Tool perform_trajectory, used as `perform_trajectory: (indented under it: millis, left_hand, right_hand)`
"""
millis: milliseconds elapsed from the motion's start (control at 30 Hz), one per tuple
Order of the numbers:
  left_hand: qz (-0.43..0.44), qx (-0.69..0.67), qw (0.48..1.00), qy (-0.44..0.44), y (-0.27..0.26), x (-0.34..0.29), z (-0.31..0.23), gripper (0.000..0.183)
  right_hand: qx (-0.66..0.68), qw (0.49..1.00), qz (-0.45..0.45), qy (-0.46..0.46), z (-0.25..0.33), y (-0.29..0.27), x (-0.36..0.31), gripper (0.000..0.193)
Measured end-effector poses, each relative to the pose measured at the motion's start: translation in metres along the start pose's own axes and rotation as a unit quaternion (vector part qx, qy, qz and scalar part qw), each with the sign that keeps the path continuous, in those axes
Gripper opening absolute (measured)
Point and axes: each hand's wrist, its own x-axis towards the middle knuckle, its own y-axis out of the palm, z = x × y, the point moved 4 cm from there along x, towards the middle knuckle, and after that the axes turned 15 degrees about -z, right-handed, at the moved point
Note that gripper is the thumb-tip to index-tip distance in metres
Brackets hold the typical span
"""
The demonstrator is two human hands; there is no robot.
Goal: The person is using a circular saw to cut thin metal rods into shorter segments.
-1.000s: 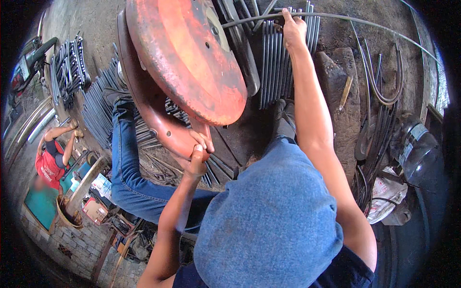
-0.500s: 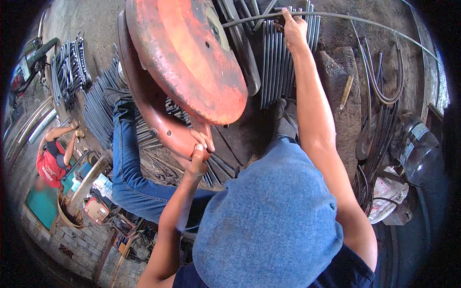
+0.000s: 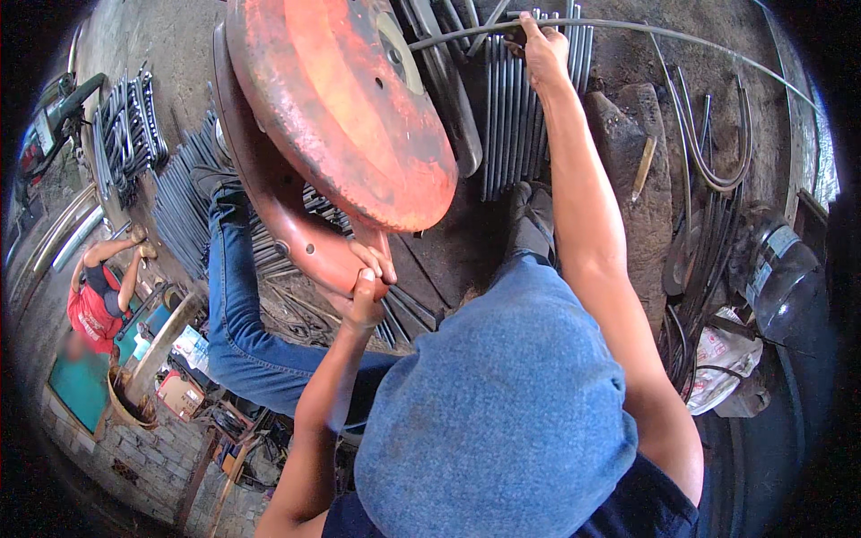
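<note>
A large worn red-orange machine with a rounded metal guard (image 3: 359,134), like a cut-off saw, fills the upper middle. My left hand (image 3: 361,291) is closed around the lower end of its red curved arm (image 3: 314,251), by the guard's bottom edge. Out to the upper right, my right hand (image 3: 543,52) pinches a long thin metal rod (image 3: 646,30). The rod's left end runs in behind the guard, where it is hidden; the other end bends away to the far right. Under my right hand lies a row of straight metal rods (image 3: 513,125).
Bundles of metal rods (image 3: 179,197) lie to the left. A block (image 3: 646,152) carries a wooden-handled tool (image 3: 644,166). U-bent rods (image 3: 717,179), a large clear bottle (image 3: 780,269) and a white sack (image 3: 722,359) stand right. Another person in red (image 3: 94,309) sits far left.
</note>
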Motion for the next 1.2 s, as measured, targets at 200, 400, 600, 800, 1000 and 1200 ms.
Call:
perform_trajectory:
  millis: [200, 400, 600, 800, 1000, 1200]
  left_hand:
    - [-0.039, 0.015, 0.998, -0.037, -0.002, -0.005, 0.003, 0.013]
    - [-0.058, 0.007, 0.998, -0.013, 0.002, -0.005, -0.001, 0.012]
    - [-0.045, 0.003, 0.999, -0.022, 0.003, -0.004, -0.003, 0.015]
    - [-0.044, 0.004, 0.999, -0.018, 0.005, -0.003, -0.004, 0.016]
    - [-0.038, 0.008, 0.999, -0.011, 0.004, -0.002, -0.006, 0.015]
    - [-0.039, 0.013, 0.999, -0.032, 0.002, -0.004, -0.005, 0.016]
  right_hand:
    - [-0.032, 0.999, -0.018, -0.007, -0.004, -0.001, 0.005, 0.029]
    - [-0.018, 1.0, -0.009, -0.007, -0.004, -0.001, 0.003, 0.031]
    - [-0.034, 0.999, -0.013, -0.007, -0.004, 0.002, 0.002, 0.032]
    - [-0.058, 0.998, -0.011, -0.027, -0.005, 0.003, 0.002, 0.031]
    - [-0.035, 0.999, -0.03, -0.022, -0.006, 0.003, 0.002, 0.028]
    - [-0.069, 0.992, -0.069, -0.08, -0.009, 0.006, 0.009, 0.037]
